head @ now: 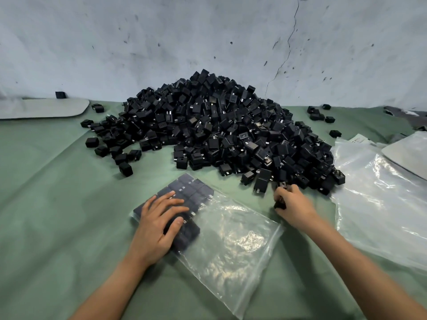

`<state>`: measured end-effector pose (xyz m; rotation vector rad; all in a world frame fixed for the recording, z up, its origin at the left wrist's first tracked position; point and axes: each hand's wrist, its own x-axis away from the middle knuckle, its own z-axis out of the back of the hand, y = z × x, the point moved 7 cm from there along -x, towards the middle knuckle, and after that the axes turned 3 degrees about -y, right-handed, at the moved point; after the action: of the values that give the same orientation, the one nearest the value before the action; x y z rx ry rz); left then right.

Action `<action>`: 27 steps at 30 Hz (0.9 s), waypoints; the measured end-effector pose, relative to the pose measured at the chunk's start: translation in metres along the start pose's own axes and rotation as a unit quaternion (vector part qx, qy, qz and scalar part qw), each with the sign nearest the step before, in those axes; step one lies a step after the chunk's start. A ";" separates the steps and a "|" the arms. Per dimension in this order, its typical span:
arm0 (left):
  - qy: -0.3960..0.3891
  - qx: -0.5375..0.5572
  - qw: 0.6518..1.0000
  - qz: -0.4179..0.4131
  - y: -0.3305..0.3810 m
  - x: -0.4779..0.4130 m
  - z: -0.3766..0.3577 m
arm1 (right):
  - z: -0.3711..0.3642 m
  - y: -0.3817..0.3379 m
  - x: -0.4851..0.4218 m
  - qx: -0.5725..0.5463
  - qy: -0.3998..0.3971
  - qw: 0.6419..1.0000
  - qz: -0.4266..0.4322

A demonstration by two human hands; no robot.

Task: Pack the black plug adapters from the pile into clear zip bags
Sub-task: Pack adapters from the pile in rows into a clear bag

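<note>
1. Closest to me, a clear plastic zip bag [231,245] lies flat on the green cloth [57,204]. Its long side runs from far left to near right. The near right end is empty and crinkly.
2. The far left end of the bag holds packed black square plug adapters [196,190]. They lie side by side in neat rows.
3. My left hand [159,222] lies flat on top of that full end. The fingers are straight and spread a little, pressing down on the bag. It grips nothing.
4. My right hand [293,206] is to the right of the bag, at the near edge of the pile. Its fingers are curled tight round a small black adapter [279,205]. I cannot tell which way its prongs point.
5. Behind my hands sits the big pile of black plug adapters [219,130]. They point every which way, and some show metal prongs.
6. A few loose black adapters [126,168] lie apart, to the left of the pile.
7. On my right lies a stack of empty clear bags [381,204].
8. Farthest back stands a grey, cracked wall [208,42].
</note>
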<state>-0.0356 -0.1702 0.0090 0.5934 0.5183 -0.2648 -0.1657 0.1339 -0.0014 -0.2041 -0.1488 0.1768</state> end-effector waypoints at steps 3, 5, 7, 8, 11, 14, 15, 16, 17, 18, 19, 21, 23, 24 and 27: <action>-0.003 0.010 1.000 0.012 -0.001 0.000 0.000 | 0.018 0.010 0.019 -0.063 0.073 0.995 -0.005; -0.008 0.013 1.000 0.021 -0.002 0.000 -0.001 | 0.029 0.022 0.042 -0.203 0.106 0.973 -0.035; -0.014 0.012 0.999 0.032 -0.004 0.000 -0.002 | 0.025 0.029 0.072 -0.379 0.061 0.921 -0.064; -0.016 0.012 0.999 0.035 -0.005 -0.001 -0.003 | 0.017 0.028 0.086 -0.435 0.017 0.898 -0.068; -0.014 0.013 0.999 0.033 -0.006 -0.002 -0.004 | -0.011 0.010 0.122 -0.469 -0.114 0.874 -0.057; -0.004 0.020 0.999 0.029 -0.007 -0.003 -0.003 | -0.037 -0.019 0.138 -0.530 -0.160 0.830 -0.066; -0.002 0.021 0.999 0.027 -0.008 -0.003 -0.003 | -0.043 -0.029 0.139 -0.564 -0.155 0.808 -0.067; -0.001 0.022 0.999 0.027 -0.008 -0.003 -0.003 | -0.048 -0.038 0.136 -0.597 -0.139 0.787 -0.069; -0.001 0.023 0.999 0.027 -0.007 -0.003 -0.003 | -0.052 -0.045 0.133 -0.621 -0.117 0.772 -0.072; -0.002 0.021 0.999 0.026 -0.007 -0.002 -0.003 | -0.054 -0.053 0.129 -0.634 -0.098 0.764 -0.073; -0.006 0.016 1.000 0.022 -0.006 -0.002 -0.003 | -0.056 -0.060 0.125 -0.637 -0.083 0.763 -0.069; -0.017 0.008 1.000 0.008 -0.003 0.000 -0.005 | -0.056 -0.076 0.118 -0.620 -0.067 0.781 -0.044; -0.031 0.004 0.999 0.001 -0.002 0.000 -0.008 | -0.054 -0.094 0.110 -0.592 -0.069 0.803 -0.014; -0.037 0.002 0.999 0.000 -0.002 0.000 -0.009 | -0.052 -0.104 0.105 -0.580 -0.071 0.812 0.000; -0.041 0.003 0.999 0.005 -0.002 0.000 -0.009 | -0.047 -0.126 0.088 -0.555 -0.061 0.828 0.057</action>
<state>-0.0401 -0.1667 0.0021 0.5886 0.4357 -0.2806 -0.0521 0.0198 -0.0089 -1.3779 -0.3602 0.2062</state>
